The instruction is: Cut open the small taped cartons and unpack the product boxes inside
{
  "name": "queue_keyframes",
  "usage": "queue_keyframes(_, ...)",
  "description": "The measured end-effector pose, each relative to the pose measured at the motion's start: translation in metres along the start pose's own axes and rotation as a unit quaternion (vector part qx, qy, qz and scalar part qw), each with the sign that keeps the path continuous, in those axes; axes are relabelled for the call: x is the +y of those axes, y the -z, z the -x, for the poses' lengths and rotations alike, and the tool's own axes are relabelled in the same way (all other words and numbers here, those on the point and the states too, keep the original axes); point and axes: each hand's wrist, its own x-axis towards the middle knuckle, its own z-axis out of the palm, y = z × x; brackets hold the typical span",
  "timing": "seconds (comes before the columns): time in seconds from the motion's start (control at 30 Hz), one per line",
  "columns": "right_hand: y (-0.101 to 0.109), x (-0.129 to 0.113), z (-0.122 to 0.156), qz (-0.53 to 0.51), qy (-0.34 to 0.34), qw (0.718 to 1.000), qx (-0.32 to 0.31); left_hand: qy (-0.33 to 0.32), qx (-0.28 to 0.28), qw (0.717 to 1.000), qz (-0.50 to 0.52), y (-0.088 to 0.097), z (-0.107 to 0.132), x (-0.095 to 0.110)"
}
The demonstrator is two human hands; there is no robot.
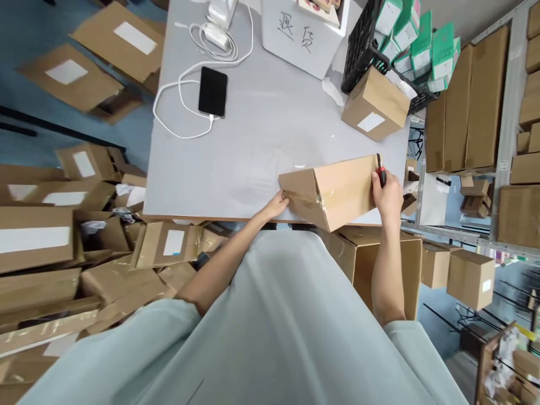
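Note:
A taped cardboard box [346,188] rests tilted at the front edge of the grey table [253,163]. My left hand [276,206] pinches its lower left corner, fingers closed on the cardboard. At the box's right end is my right hand [387,194], wrapped round a red and black utility knife [382,171] and touching the box side. The knife points away from me, and its blade is hard to make out. Clear tape shows along the box's near edge.
A smaller labelled box [375,104] stands behind, beside a black crate [367,45] of green boxes. A white bin [301,34], a black phone [213,91] and a white cable [181,84] lie farther back. Cardboard boxes [36,233] crowd the left floor; an open carton [367,253] stands below the table edge.

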Motion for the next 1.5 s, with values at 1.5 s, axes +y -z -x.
queue_keyframes(1.5,0.011,-0.154,0.154,-0.089,0.072,0.975,-0.188,-0.183,0.091,0.973,-0.108,0.063,0.046,0.192)
